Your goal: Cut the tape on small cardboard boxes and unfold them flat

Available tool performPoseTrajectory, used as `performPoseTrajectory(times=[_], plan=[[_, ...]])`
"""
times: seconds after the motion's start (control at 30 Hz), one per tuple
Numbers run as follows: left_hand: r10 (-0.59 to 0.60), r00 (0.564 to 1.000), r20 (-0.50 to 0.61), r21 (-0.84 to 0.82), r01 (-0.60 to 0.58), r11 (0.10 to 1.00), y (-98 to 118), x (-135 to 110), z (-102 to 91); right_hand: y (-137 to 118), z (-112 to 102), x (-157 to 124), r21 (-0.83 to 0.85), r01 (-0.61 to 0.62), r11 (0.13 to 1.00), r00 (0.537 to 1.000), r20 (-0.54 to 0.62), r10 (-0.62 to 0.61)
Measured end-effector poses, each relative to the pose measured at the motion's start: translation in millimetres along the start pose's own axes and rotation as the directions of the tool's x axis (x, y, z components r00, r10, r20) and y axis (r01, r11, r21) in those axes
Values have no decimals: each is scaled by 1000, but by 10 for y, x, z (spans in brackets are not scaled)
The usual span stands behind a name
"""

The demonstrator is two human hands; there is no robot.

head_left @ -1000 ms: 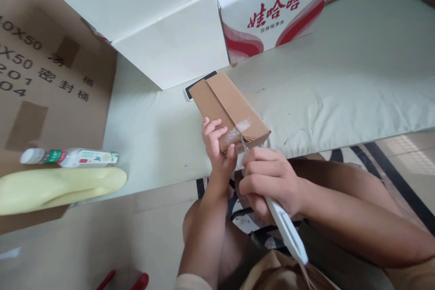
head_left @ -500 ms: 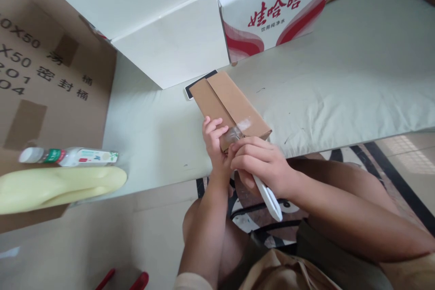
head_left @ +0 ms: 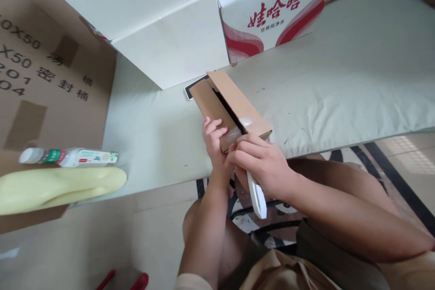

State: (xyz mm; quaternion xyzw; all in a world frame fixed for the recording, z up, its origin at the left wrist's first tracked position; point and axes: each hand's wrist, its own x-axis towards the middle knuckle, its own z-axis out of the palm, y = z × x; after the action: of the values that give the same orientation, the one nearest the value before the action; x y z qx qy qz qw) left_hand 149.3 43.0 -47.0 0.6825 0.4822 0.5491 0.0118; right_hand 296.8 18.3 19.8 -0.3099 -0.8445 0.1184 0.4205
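A small brown cardboard box (head_left: 244, 102) rests on the pale cloth-covered bench, its near end toward me. Its two top flaps have a dark gap between them, and clear tape (head_left: 234, 134) clings near the close end. My left hand (head_left: 214, 138) grips the box's left side, fingertips lying over the left flap. At the near end, my right hand (head_left: 260, 161) is closed round a white utility knife (head_left: 257, 197), whose handle sticks out below the palm. The blade is hidden by my fingers and the box. Partly under the box's far end lies a flat dark device with a white edge (head_left: 189, 92).
White cartons (head_left: 176, 38) and a red-and-white carton (head_left: 268, 22) stand behind the box. On the left are a large brown carton (head_left: 68, 113), a clear bottle (head_left: 71, 156) and a pale yellow plastic object (head_left: 68, 186). The bench's front edge runs just before my knees.
The top flaps have parted, and a dark gap has opened along the seam. My right hand has shifted slightly left, and the knife handle has swung left. My left hand stays put.
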Motion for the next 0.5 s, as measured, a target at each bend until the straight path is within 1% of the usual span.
performPoseTrajectory(times=[0.1, 0.23, 0.33, 0.5], plan=[[-1, 1000, -7, -31, 0, 1000, 15, 4, -4, -3, -5, -3, 38, 31, 999, 999, -20, -31], [-21, 1000, 3, -40, 21, 999, 40, 5, -11, -4, -39, -22, 109, 98, 989, 993, -75, -90], [2, 1000, 4, -37, -2, 999, 45, 20, -19, -9, -66, -36, 178, 137, 974, 987, -112, -119], [45, 999, 0, -26, -45, 999, 36, 53, -29, -15, -115, -25, 274, 151, 950, 973, -210, -94]])
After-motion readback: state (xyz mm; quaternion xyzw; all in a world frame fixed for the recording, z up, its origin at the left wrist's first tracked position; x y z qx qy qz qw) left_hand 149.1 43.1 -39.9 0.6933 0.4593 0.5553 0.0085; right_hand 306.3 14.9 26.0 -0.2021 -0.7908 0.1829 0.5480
